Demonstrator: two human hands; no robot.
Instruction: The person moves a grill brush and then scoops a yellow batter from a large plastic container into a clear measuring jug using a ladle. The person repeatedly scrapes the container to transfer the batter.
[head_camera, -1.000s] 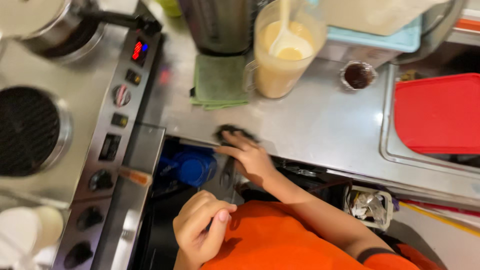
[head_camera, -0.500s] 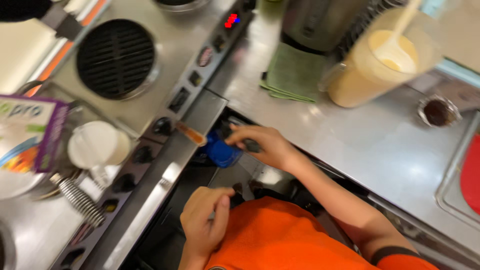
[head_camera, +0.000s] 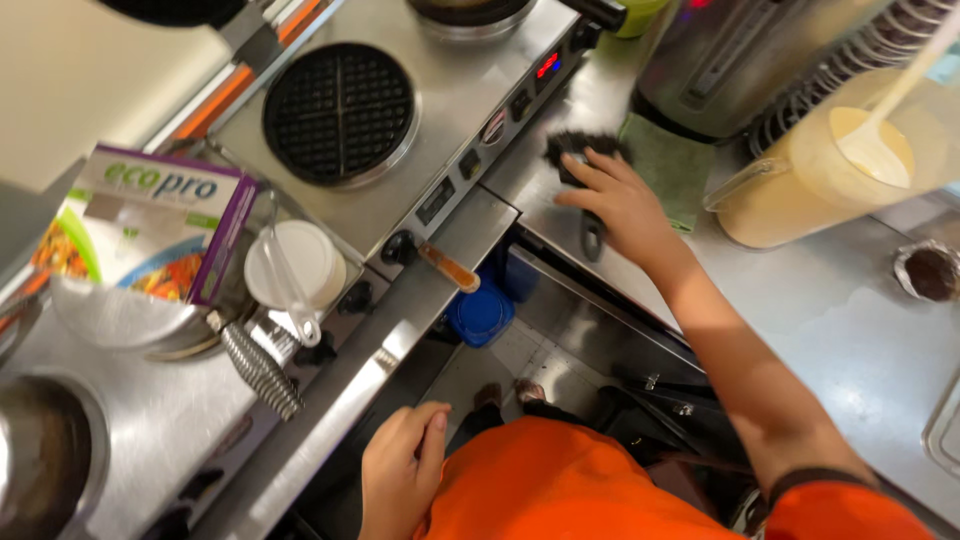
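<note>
One right hand (head_camera: 625, 205) on black brush (head_camera: 583, 150)

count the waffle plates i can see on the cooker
2. One round waffle plate lies fully in view at the middle of the steel waffle maker. A second is cut off by the top edge. More may lie beyond the frame.

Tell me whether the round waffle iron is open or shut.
Open: the waffle iron shows its bare dark grid plate facing up, with no batter on it. The right hand rests on a brush beside it.
</note>
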